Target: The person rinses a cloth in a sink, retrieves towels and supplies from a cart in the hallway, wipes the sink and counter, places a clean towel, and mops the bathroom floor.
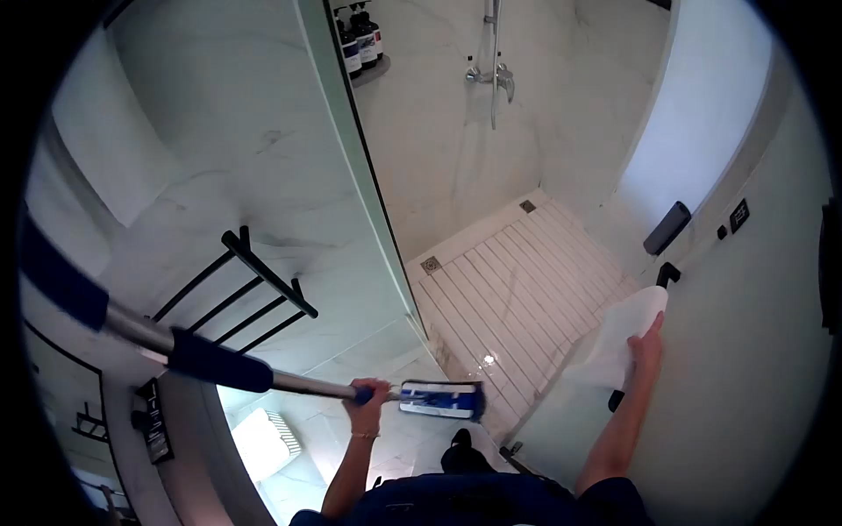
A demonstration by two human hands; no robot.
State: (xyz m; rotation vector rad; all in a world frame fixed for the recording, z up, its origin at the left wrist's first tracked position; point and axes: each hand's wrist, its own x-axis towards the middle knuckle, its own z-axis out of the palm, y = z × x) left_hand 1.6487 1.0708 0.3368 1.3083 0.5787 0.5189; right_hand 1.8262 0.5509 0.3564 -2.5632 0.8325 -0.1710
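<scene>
My left hand [370, 405] is closed round the lower pole of a mop [316, 384], whose blue-and-silver handle slants up to the left. The flat blue and white mop head [440, 400] lies just right of that hand, near the shower threshold. At the right, my right hand [647, 344] rests at a white towel [618, 337], with its fingers bent over the edge. That towel hangs from a black bar [668, 273] on the glass door [702, 377].
Beyond the glass panel [358, 167] lies the slatted shower floor [517, 289]. Bottles [361, 39] stand on a corner shelf. A black towel rack [267, 272] juts from the left wall. A white basket [265, 443] sits low at left. My shoe [459, 440] is near the mop head.
</scene>
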